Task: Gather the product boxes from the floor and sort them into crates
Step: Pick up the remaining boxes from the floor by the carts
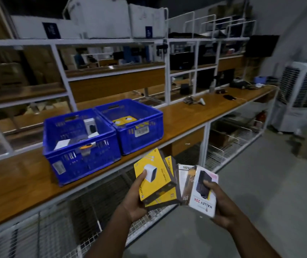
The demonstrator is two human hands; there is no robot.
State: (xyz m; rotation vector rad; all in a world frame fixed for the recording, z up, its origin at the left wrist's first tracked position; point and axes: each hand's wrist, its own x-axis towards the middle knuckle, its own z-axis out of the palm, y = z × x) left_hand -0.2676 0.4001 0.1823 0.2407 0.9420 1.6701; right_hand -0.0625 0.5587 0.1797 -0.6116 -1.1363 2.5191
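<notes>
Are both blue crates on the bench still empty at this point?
No. The left crate holds several white boxes, and yellow boxes show inside the right crate.

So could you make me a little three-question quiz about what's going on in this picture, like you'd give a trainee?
1. True or false: both blue crates on the wooden shelf already hold boxes.
2. Which hand holds the yellow boxes? A) left B) right C) neither
3. Fill in: the white box in the right hand reads "HALLEY ___".

Key
1. True: white boxes lie in the left crate, yellow ones in the right.
2. A: the left hand grips them, thumb on top.
3. 20K.
</notes>
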